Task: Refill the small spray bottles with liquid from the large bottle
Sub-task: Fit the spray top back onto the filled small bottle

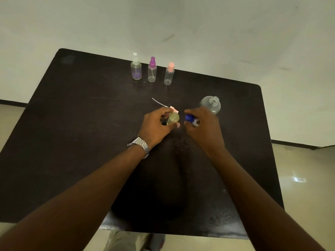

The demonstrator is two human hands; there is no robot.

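Dark wood-grain table (72,142) fills most of the view, set on pale glossy floor (299,169) before a plain off-white wall (199,24) with a dark skirting strip. At the table's centre the left hand (156,125) is wrapped round a small open bottle (173,119) holding yellowish liquid, its neck bare. Just beside it at 3 o'clock, the right hand (203,125) is closed on a blue spray cap (190,120); the cap's lower part is hidden by the fingers. At 1 o'clock from the hands stands the large clear bottle (211,104), uncapped, partly covered by the right hand; its liquid level is hard to read. A pink spray cap (174,109) with a thin tube lies at 12 o'clock, half hidden behind the left hand. Further off at 11 to 12 o'clock stand three small spray bottles in a row: white-capped (136,68), purple-capped (152,71), pink-capped (169,74). A metal watch (141,146) bands the left wrist.
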